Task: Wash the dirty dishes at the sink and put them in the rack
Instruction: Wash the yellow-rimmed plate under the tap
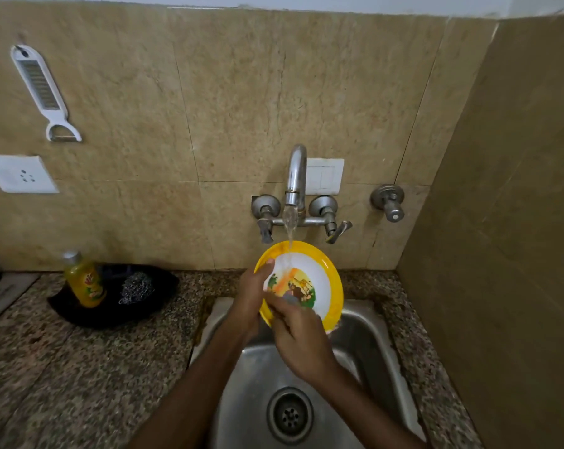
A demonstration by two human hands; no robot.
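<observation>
A yellow-rimmed plate (326,276) with a cartoon picture in its white middle is held tilted over the steel sink (364,322). Water from the tap (296,176) runs onto its face. My left hand (251,294) grips the plate's left rim, thumb on the front. My right hand (301,335) lies over the plate's lower part, its fingertips pressed on the picture. Whether those fingers hold a small scrubber I cannot tell. No rack is in view.
A yellow dish-soap bottle (83,280) and a steel scourer (136,288) sit on a black cloth (157,303) on the granite counter (79,367) at the left. A peeler (41,89) hangs on the wall. A tiled side wall (507,254) closes the right.
</observation>
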